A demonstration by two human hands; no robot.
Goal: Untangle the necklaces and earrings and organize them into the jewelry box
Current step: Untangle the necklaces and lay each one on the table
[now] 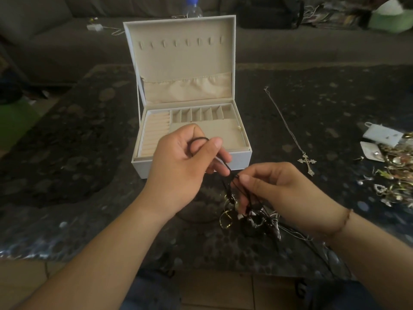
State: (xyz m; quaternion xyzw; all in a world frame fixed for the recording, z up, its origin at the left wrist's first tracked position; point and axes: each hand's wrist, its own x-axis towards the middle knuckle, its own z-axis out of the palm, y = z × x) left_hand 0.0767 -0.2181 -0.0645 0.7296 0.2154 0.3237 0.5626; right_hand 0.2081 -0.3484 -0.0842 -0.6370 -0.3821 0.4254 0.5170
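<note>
Both my forearms are bare, no sleeves in view. My left hand (178,162) has no rings, no watch. My right hand (279,189) also shows no rings; thin pinkish cord bracelet (345,221) round my right wrist. Short plain nails. Dark blue trousers (330,294) on my lap, bottom edge.

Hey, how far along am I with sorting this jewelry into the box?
Early. Done: cross necklace lies freed on the table. In hand: both hands, left and right, hold a black cord above the tangle. Left: jewelry box looks empty; earring pile untouched.
</note>
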